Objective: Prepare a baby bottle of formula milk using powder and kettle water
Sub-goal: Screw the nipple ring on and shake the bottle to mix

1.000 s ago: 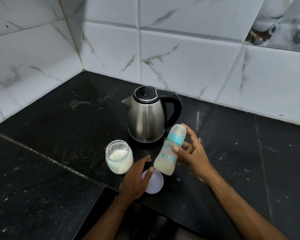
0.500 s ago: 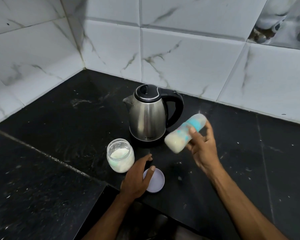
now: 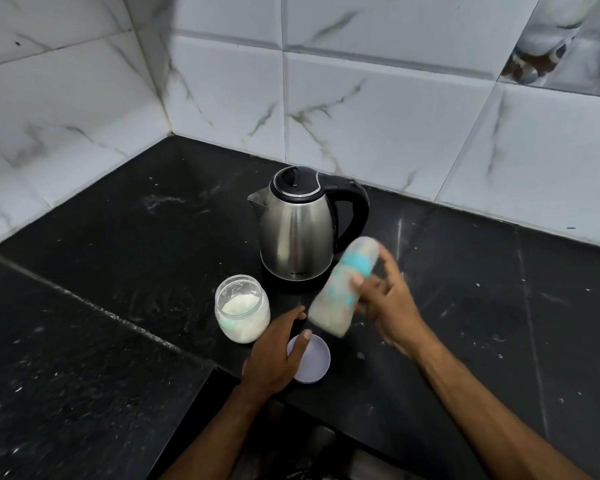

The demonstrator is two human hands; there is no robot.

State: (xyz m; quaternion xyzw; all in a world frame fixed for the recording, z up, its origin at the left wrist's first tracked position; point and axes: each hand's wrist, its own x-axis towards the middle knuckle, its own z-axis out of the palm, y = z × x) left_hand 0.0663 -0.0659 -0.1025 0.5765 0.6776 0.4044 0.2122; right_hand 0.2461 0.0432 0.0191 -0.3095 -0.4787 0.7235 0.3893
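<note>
Looks like the shaking step: right hand (image 3: 388, 303) grips the tilted bottle (image 3: 340, 292), left hand (image 3: 274, 355) relaxed; next, check it's mixed.

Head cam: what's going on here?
A person is mixing formula on a black counter. The right hand grips a tilted, motion-blurred baby bottle of milky liquid, cap on, apparently shaking it. The left hand rests open beside the open powder jar, its thumb over the jar's lid. The kettle stands behind, lid closed.
</note>
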